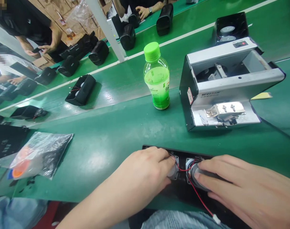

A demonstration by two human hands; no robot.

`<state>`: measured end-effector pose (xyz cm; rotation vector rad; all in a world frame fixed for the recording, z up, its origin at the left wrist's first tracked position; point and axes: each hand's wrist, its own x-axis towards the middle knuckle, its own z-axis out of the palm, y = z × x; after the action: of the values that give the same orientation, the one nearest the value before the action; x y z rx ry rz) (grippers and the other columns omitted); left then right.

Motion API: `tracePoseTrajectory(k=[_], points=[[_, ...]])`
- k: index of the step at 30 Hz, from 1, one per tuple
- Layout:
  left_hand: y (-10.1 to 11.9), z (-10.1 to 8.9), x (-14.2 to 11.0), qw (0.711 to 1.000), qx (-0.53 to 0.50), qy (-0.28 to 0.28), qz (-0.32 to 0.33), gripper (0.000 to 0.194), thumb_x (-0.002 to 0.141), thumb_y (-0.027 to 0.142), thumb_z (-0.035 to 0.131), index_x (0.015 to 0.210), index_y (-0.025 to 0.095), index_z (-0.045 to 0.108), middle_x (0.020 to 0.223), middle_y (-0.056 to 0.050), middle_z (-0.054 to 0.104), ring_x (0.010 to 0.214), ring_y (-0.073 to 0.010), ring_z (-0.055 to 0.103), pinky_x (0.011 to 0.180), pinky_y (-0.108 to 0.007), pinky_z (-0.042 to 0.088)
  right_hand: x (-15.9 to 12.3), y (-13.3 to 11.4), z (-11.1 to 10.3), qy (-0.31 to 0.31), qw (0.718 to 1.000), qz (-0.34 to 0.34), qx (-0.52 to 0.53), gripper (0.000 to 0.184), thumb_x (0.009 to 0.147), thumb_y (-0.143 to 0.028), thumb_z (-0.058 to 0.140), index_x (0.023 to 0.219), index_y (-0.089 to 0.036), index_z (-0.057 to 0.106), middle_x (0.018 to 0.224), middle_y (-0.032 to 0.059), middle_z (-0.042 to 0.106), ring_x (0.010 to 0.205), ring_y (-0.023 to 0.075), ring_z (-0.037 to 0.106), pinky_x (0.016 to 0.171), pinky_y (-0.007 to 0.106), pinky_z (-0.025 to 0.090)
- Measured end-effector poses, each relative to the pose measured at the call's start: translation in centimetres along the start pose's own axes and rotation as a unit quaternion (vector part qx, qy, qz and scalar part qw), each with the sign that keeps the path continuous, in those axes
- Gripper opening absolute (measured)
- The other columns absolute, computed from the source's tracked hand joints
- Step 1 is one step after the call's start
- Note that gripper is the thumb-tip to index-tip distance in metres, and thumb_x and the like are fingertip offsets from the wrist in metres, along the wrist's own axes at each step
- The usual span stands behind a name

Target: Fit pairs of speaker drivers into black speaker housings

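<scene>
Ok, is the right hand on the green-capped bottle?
No, the right hand rests on a round speaker in the black casing, apart from the bottle.

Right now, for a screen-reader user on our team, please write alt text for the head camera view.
A person's left hand and right hand rest on two round speakers mounted in a black housing on a green conveyor belt, with a red wire running from them. Beyond stand a green-capped drink bottle and an open silver machine.

Left hand [145,171] and right hand [240,187] grip speakers [195,173] in a black case [178,153].
</scene>
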<state>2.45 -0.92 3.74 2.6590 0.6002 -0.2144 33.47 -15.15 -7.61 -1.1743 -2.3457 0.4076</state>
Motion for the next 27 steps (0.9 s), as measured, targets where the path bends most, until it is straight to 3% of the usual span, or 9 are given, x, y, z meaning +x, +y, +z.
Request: tracePoseTrajectory(k=[3,9,12,18,22,27], points=[[-0.1,0.1,0.1,1.0,-0.003,0.002,0.0,0.037,0.105,0.025,0.089,0.138,0.019,0.073,0.128,-0.008,0.08,0.109,-0.0318,0.08,0.089,-0.047,0.068,-0.2,-0.8,0.4,0.027,0.999,0.039,0.005,0.04,0.121,-0.039,0.07,0.16,-0.029,0.075,0.139,0.0079,0.068,0.13,0.0298,0.069,0.105,0.036,0.071],[-0.4,0.2,0.3,1.0,0.0,-0.008,-0.006,0.034,0.108,0.031,0.087,0.138,0.022,0.075,0.131,-0.006,0.081,0.113,-0.0319,0.081,0.093,-0.049,0.069,0.8,-1.0,0.7,0.05,0.998,0.046,0.014,0.04,0.118,-0.046,0.077,0.152,-0.026,0.079,0.125,0.0101,0.07,0.124,0.0305,0.069,0.101,0.037,0.071],[-0.4,0.1,0.3,1.0,0.003,-0.009,-0.01,0.035,0.107,0.032,0.088,0.138,0.023,0.076,0.132,-0.006,0.082,0.114,-0.0323,0.082,0.093,-0.049,0.069,1.0,-0.3,-0.2,0.034,0.999,0.027,0.006,0.039,0.116,-0.041,0.077,0.152,-0.025,0.078,0.127,0.01,0.07,0.124,0.03,0.069,0.101,0.037,0.071],[-0.4,0.1,0.4,1.0,0.006,0.001,-0.005,0.035,0.106,0.034,0.089,0.137,0.021,0.078,0.127,-0.006,0.083,0.111,-0.0317,0.083,0.089,-0.048,0.069,1.2,0.8,-1.9,-0.1,0.986,-0.105,-0.083,0.049,0.109,-0.017,0.053,0.152,-0.022,0.075,0.162,0.0032,0.055,0.126,0.0242,0.064,0.099,0.037,0.069],[-0.8,0.1,0.3,1.0,-0.002,0.01,0.011,0.037,0.105,0.035,0.091,0.137,0.022,0.077,0.133,-0.006,0.084,0.112,-0.0312,0.083,0.09,-0.047,0.068,1.7,0.2,-1.9,-0.1,0.988,-0.092,-0.081,0.043,0.113,-0.013,0.046,0.143,-0.02,0.076,0.161,0.0005,0.054,0.128,0.0229,0.061,0.103,0.038,0.067],[-1.2,0.4,0.4,1.0,0.002,0.021,0.01,0.036,0.106,0.035,0.091,0.138,0.022,0.078,0.134,-0.007,0.084,0.114,-0.0306,0.084,0.088,-0.044,0.067,2.4,-0.8,-1.9,-0.092,0.993,-0.052,-0.058,0.041,0.121,-0.011,0.04,0.142,-0.018,0.075,0.152,0.004,0.059,0.129,0.0253,0.059,0.101,0.039,0.064]])
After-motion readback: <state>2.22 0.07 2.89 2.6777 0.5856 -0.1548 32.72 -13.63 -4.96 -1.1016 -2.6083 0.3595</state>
